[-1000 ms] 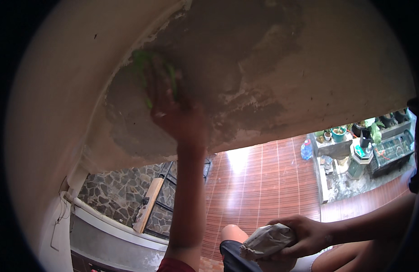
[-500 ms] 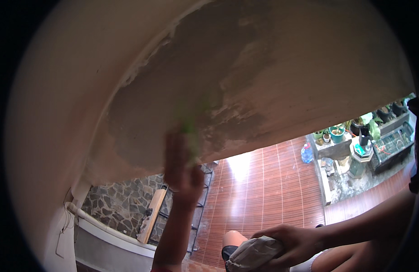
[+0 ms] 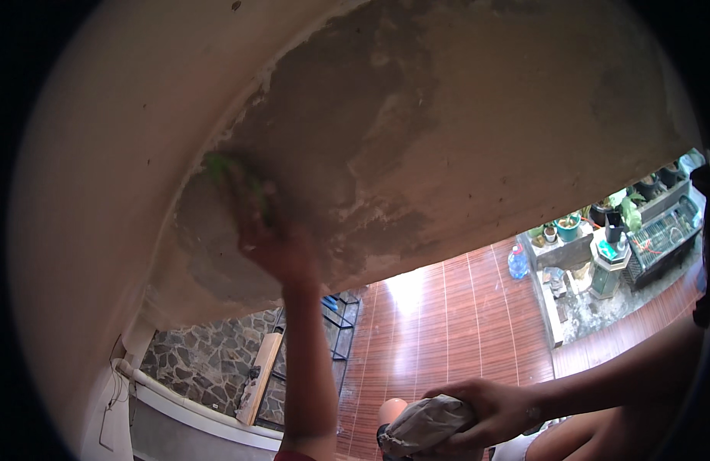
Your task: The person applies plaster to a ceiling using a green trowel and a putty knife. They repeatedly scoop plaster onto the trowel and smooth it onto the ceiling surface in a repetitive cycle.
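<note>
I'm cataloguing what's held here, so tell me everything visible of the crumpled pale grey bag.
The crumpled pale grey bag looks like paper or thin plastic, bulging and creased, with a ragged edge at its lower-left end. It slants near the bottom of the view, overlapping a bare knee; whether they touch is unclear. The right hand grips its right end. Its contents are hidden.

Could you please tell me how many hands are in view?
2: left hand, raised at the patchy plaster; right hand, lower down, gripping a crumpled pale bag.
</note>
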